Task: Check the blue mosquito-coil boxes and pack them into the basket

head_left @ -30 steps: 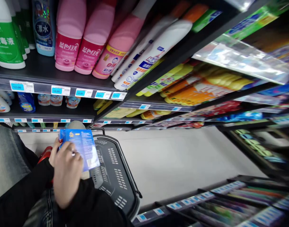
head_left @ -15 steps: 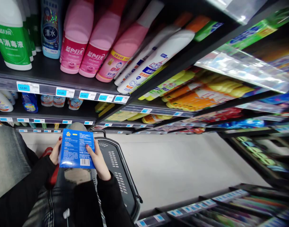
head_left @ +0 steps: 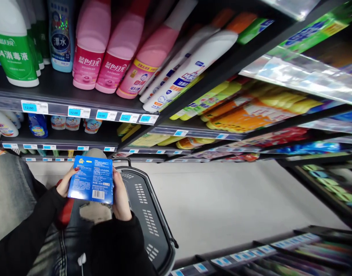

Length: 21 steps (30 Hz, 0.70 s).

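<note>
A flat blue box with white print and a barcode is held over my knees, its printed back facing up. My left hand grips its left edge, the thumb with a red nail lying on the printed face. Along the right edge, my right hand is closed on the box, most of its fingers hidden behind it. Just right of the hands, a dark grey shopping basket with slotted sides stands on the floor.
Ahead, a shelf carries pink bottles, a white and green bottle and a slanting white bottle. Yellow and orange packages fill shelves to the right. Pale floor runs between them and a low rack.
A second ago my right hand was blurred in front of the blue box; it then moved to the box's right edge. Since then its thumb has shifted off the printed face, and the box has tilted slightly.
</note>
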Each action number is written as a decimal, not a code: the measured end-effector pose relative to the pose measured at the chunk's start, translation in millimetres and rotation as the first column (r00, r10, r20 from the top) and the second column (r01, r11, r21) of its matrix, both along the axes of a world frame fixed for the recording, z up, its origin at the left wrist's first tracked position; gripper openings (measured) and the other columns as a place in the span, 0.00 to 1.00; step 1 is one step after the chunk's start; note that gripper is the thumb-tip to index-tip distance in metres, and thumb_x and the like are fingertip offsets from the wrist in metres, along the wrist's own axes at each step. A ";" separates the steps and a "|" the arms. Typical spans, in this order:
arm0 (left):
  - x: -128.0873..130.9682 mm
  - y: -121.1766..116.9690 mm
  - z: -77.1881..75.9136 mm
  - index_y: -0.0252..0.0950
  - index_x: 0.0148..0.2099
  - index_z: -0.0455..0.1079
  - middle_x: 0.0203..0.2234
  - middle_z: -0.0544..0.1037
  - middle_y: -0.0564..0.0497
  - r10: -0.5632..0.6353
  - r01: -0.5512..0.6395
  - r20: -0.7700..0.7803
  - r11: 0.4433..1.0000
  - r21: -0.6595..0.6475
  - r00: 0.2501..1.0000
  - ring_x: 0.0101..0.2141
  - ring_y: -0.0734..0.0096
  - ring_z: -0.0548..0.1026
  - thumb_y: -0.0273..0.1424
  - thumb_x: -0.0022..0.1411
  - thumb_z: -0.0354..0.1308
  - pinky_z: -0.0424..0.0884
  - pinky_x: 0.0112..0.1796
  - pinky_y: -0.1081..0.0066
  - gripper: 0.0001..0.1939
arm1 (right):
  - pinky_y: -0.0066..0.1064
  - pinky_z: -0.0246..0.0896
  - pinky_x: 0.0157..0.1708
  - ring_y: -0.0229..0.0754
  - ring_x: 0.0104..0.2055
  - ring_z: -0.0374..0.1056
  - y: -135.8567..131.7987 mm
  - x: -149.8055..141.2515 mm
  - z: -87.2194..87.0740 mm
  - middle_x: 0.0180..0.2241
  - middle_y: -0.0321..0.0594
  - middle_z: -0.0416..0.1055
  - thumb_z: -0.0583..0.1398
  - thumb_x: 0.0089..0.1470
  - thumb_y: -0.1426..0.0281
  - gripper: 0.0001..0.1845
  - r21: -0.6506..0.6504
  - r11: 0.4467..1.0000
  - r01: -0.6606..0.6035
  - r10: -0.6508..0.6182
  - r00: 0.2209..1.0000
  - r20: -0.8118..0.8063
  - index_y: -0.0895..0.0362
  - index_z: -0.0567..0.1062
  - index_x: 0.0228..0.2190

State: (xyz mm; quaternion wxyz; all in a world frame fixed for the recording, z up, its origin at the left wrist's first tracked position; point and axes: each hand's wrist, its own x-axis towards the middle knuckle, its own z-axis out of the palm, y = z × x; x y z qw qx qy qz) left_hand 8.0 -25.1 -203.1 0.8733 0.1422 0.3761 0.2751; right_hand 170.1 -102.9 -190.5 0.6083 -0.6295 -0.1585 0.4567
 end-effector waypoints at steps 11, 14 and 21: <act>-12.4 15.5 -32.6 0.27 0.36 0.74 0.31 0.81 0.40 0.020 0.004 0.192 0.992 -0.128 0.981 0.35 0.53 0.78 0.32 0.51 0.52 0.68 0.45 0.55 0.15 | 0.29 0.60 0.31 0.39 0.30 0.66 -9.4 13.0 -16.0 0.27 0.34 0.70 0.61 0.44 0.53 0.24 -0.094 0.977 -0.191 0.197 0.978 0.065 0.56 0.69 0.39; -16.5 19.7 -34.5 0.27 0.36 0.75 0.30 0.81 0.41 0.051 -0.022 0.218 0.991 -0.133 0.975 0.34 0.53 0.78 0.33 0.52 0.51 0.69 0.43 0.55 0.16 | 0.28 0.59 0.28 0.37 0.26 0.64 -9.9 3.9 -10.6 0.24 0.30 0.67 0.58 0.48 0.54 0.23 -0.074 0.969 -0.237 0.245 0.960 0.137 0.54 0.64 0.43; -15.1 14.9 -14.8 0.27 0.37 0.74 0.29 0.81 0.43 0.049 -0.037 0.136 0.996 -0.083 0.990 0.34 0.56 0.78 0.37 0.62 0.37 0.71 0.38 0.59 0.26 | 0.31 0.58 0.29 0.41 0.26 0.65 -18.6 -0.3 25.2 0.26 0.37 0.70 0.52 0.52 0.60 0.17 -0.218 0.965 -0.144 0.241 0.814 0.528 0.57 0.65 0.41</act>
